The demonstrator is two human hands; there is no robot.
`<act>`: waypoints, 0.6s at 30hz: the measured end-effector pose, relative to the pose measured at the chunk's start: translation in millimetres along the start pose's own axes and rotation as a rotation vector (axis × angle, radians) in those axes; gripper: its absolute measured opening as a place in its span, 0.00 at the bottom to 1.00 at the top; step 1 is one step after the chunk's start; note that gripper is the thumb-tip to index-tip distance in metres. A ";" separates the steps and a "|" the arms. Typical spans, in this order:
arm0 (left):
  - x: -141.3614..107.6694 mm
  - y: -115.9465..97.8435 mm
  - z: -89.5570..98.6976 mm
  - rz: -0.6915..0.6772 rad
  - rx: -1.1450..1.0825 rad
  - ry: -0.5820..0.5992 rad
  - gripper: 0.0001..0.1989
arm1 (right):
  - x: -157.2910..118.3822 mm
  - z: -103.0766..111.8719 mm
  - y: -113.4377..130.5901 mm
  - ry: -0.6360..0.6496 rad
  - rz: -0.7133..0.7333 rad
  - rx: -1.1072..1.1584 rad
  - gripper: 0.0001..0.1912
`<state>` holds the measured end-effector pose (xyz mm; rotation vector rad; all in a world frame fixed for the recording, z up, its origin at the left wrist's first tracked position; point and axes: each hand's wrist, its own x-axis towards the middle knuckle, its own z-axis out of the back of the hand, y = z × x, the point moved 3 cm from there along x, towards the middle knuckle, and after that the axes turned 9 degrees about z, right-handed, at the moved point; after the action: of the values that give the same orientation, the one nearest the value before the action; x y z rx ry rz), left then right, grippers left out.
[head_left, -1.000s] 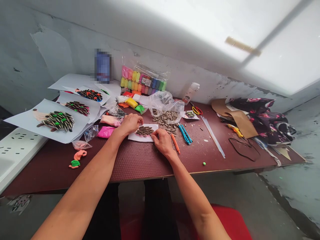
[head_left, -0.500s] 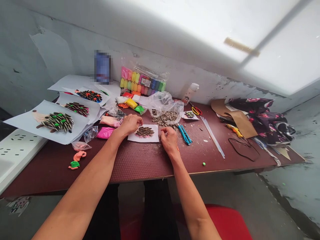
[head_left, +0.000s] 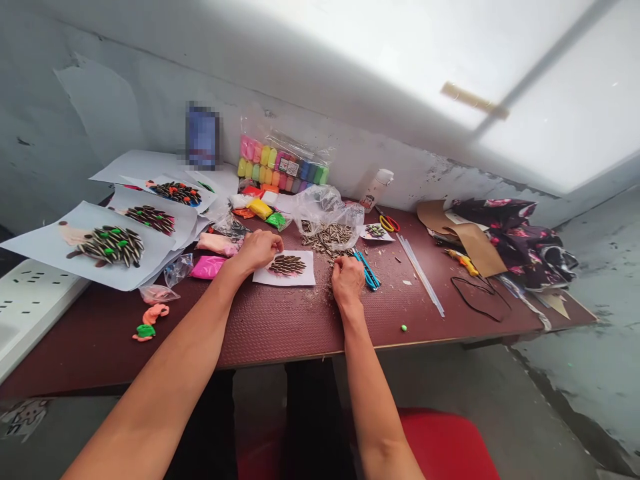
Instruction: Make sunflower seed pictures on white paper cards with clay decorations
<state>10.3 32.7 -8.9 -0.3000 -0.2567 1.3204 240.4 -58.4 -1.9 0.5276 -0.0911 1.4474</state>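
Note:
A small white card (head_left: 260,276) lies on the table with rows of striped sunflower seeds (head_left: 287,265) stuck on it over a pinkish base. At its upper left edge is my left hand (head_left: 256,253), fingers curled and pressed together; whatever they hold is too small to make out. My right hand (head_left: 349,280) is right of the card, at the near edge of a loose pile of sunflower seeds (head_left: 327,235). Its fingers are bent together, and their tips are partly hidden. Just beside it lies a blue utility knife (head_left: 369,270).
Papers with seed hedgehogs (head_left: 113,245) are stacked at left, by a white power strip (head_left: 35,293). Coloured clay packets (head_left: 260,208), a white bottle (head_left: 377,190) and scissors (head_left: 387,220) are behind. Clear glue sticks (head_left: 421,275) and a yellow glue gun (head_left: 465,263) lie right.
My right hand has moved right, away from the card's edge toward the seed pile and knife. My left hand stays by the card's upper left. The whole view has shifted slightly.

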 end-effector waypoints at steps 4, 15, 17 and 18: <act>-0.1 -0.6 0.8 0.000 0.006 0.000 0.15 | -1.0 -3.5 -1.5 -0.017 0.022 -0.005 0.11; 0.8 0.4 -0.6 -0.010 0.023 -0.012 0.16 | -1.3 -7.6 -1.7 0.019 0.083 -0.055 0.10; 0.4 0.2 -0.3 -0.005 0.022 -0.006 0.16 | -0.3 -7.5 1.3 0.035 0.119 -0.019 0.10; 0.1 0.2 -0.2 -0.006 0.015 -0.005 0.15 | 0.4 -6.8 1.6 0.029 0.128 0.006 0.11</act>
<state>10.2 32.8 -9.2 -0.2827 -0.2518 1.3173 237.3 -55.3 -7.3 0.5126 -0.0985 1.5799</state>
